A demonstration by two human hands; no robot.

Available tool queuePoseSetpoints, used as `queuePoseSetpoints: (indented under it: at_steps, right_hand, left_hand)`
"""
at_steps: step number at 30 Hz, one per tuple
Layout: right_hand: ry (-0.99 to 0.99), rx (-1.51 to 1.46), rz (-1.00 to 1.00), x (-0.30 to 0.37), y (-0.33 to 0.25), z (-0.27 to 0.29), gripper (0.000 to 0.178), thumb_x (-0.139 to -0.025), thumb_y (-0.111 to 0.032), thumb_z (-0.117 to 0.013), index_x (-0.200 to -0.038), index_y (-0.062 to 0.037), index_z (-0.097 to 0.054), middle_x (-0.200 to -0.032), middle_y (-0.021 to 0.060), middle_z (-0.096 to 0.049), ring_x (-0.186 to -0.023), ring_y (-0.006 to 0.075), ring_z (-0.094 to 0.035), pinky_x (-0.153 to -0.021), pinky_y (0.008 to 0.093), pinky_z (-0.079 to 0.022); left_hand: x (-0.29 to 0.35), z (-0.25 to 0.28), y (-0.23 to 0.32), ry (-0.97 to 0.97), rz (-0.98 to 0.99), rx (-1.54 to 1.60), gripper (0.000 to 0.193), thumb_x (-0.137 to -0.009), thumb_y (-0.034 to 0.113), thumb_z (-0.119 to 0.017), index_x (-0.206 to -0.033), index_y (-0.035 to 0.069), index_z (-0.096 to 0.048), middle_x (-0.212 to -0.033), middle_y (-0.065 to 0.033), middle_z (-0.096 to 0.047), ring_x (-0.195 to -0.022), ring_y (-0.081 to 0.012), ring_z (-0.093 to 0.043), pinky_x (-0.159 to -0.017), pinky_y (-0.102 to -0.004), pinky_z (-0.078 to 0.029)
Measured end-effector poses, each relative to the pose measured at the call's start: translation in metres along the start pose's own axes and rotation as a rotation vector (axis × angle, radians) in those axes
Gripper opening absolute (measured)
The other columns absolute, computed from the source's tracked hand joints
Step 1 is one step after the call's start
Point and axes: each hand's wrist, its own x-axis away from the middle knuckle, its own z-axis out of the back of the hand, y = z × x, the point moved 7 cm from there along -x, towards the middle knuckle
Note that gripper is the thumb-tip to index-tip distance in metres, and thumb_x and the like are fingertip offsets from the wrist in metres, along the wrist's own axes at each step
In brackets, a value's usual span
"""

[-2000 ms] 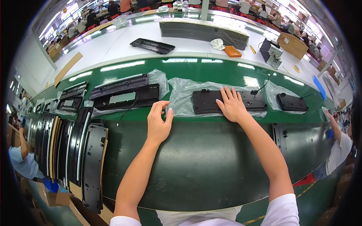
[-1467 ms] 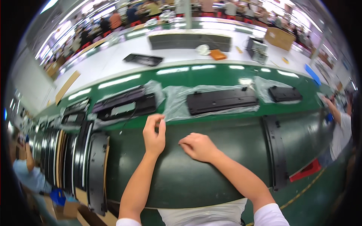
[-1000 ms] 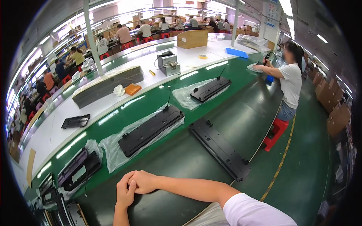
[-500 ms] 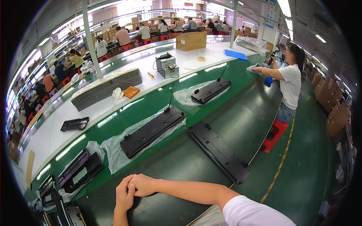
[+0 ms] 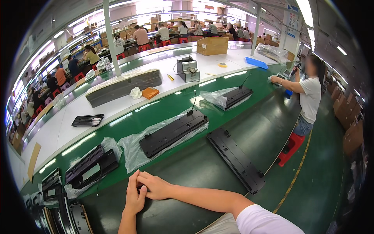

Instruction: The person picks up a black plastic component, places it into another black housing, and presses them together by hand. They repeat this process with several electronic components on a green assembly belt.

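My left hand and my right hand are clasped together above the dark green work surface. Their fingers fold against each other, and the left thumb points up beside the right palm. A small dark gap shows between the palms; no object is visible in them. Beyond the hands, a long black plastic panel lies on a clear plastic bag, with a cable standing up from its far end. Another long black panel lies at an angle on the dark surface to the right, apart from my hands.
A third panel lies partly under plastic farther along the green belt. Several black frames sit at the left. The white bench holds a grey machine, cardboard box and blue tray. A co-worker sits at right.
The view has turned, so most of the scene sits farther right. My hands stay clasped but have loosened slightly, with a gap between them. Plastic now covers one end of the far panel.
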Motion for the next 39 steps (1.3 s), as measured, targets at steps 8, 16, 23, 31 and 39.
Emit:
queuePoseSetpoints:
  at_steps: [8,16,23,31,39]
  right_hand:
    - [-0.206,0.097,-0.219,0.008,0.047,-0.018,0.015,-0.079,-0.007,-0.068,-0.073,-0.0006,-0.056,-0.074,0.0171,-0.063,-0.066,0.0373,-0.059,-0.062,0.0457,-0.047]
    - [-0.169,0.12,-0.125,-0.004,0.038,-0.046,0.012,-0.082,-0.017,-0.067,-0.082,-0.0051,-0.068,-0.082,0.0195,-0.07,-0.078,0.0451,-0.067,-0.069,0.0501,-0.054]
    - [-0.19,0.076,-0.175,0.0,0.037,-0.039,0.016,-0.082,-0.015,-0.071,-0.075,-0.0035,-0.062,-0.066,0.0159,-0.062,-0.061,0.0392,-0.059,-0.058,0.0441,-0.048]
    - [-0.012,0.239,-0.056,-0.124,0.01,-0.028,0.016,-0.088,-0.007,-0.069,-0.08,-0.0033,-0.056,-0.069,0.0114,-0.06,-0.058,0.0259,-0.057,-0.058,0.039,-0.047]
    - [-0.504,0.796,0.241,-0.238,0.101,-0.134,0.059,-0.078,0.002,-0.063,-0.136,-0.0034,-0.061,-0.146,0.0188,-0.056,-0.131,0.0418,-0.056,-0.111,0.0458,-0.049]
  left_hand:
    - [0.0,-0.002,0.008,-0.077,-0.047,-0.074,0.043,-0.1,0.019,-0.06,-0.137,-0.003,-0.059,-0.128,-0.0219,-0.066,-0.115,-0.0368,-0.065,-0.103,-0.041,-0.05]
    - [0.013,0.022,-0.008,-0.064,0.013,-0.07,0.043,-0.099,0.02,-0.062,-0.138,0.001,-0.061,-0.125,-0.0206,-0.067,-0.115,-0.037,-0.066,-0.101,-0.0419,-0.051]
    - [0.015,0.02,-0.013,-0.017,0.048,-0.1,0.037,-0.108,0.026,-0.052,-0.133,0.0,-0.062,-0.121,-0.021,-0.069,-0.113,-0.0387,-0.066,-0.099,-0.0411,-0.051]
    - [0.012,0.03,-0.032,0.045,0.192,0.07,0.032,-0.107,0.02,-0.054,-0.132,0.0,-0.059,-0.102,-0.0153,-0.076,-0.093,-0.0273,-0.075,-0.086,-0.0374,-0.057]
    - [0.016,0.032,-0.044,0.033,0.136,0.119,0.027,-0.1,0.017,-0.061,-0.124,0.005,-0.066,-0.104,-0.0159,-0.074,-0.094,-0.0326,-0.074,-0.084,-0.0423,-0.058]
